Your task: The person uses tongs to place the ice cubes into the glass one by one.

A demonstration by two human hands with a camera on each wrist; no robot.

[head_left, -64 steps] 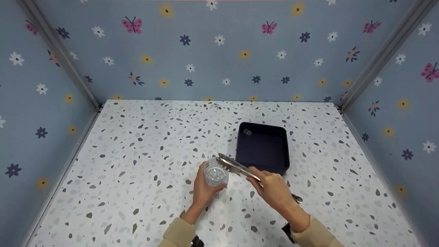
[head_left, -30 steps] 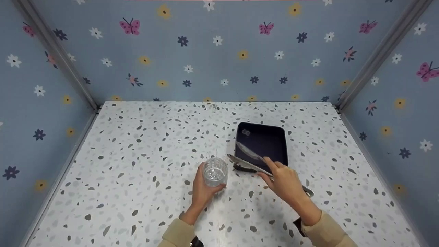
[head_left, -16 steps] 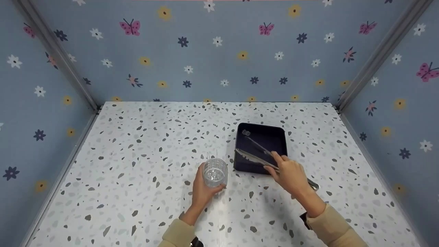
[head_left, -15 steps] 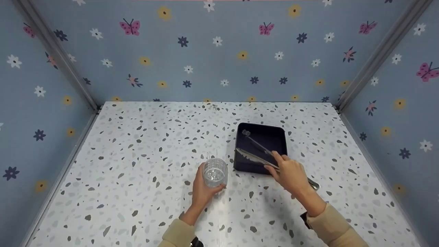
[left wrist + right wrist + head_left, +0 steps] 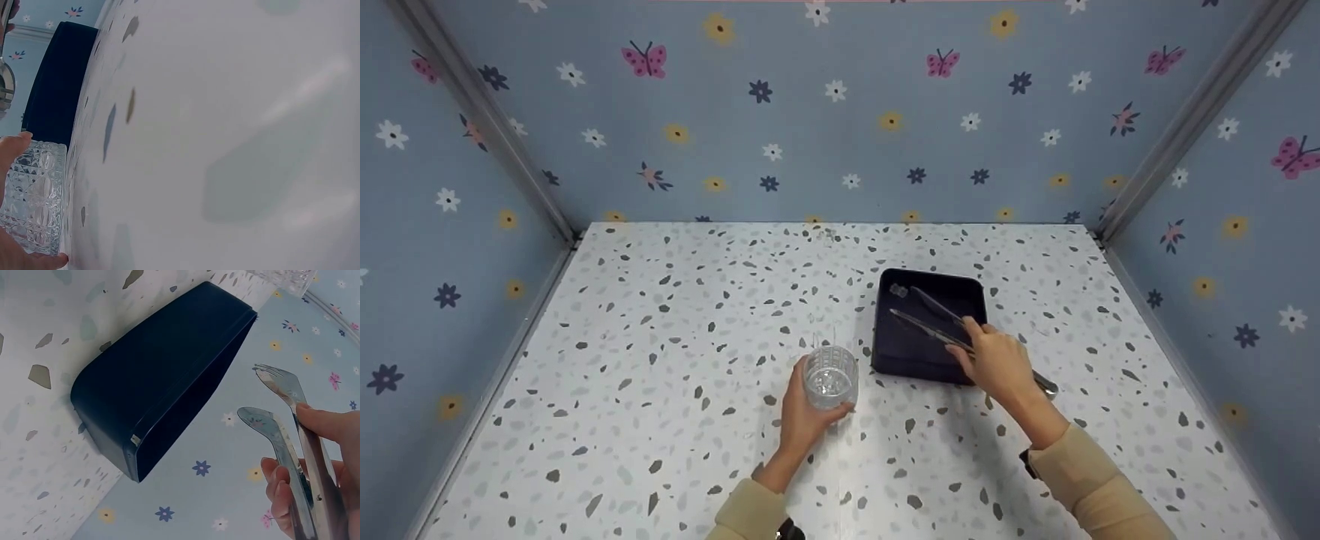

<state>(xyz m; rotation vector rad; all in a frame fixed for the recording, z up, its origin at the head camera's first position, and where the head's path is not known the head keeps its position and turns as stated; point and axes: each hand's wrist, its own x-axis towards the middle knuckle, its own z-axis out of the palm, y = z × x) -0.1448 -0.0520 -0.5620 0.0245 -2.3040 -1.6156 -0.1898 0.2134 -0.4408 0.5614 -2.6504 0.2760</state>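
My left hand (image 5: 804, 416) is wrapped round a cut-patterned clear glass (image 5: 831, 375) standing on the table; clear pieces lie in its bottom. In the left wrist view, thumb and fingers clasp the faceted glass (image 5: 34, 197). My right hand (image 5: 997, 367) holds metal tongs (image 5: 934, 330) with the arms spread apart, above a dark navy square box (image 5: 915, 356). Near the box's far left corner sits a small clear ice cube-like piece (image 5: 898, 289). From the right wrist view, the tongs (image 5: 298, 433) show one toothed tip and one smooth tip, with nothing between them.
The box stands right of the glass on a white speckled tabletop (image 5: 675, 375). Blue flowered panels (image 5: 840, 112) enclose the back and both sides, joined by grey metal corner posts (image 5: 1200, 112).
The right hand has carried the tongs from the glass rightward over the box, and their arms have spread. Lately the tips moved farther into the box. The left hand and glass stay put.
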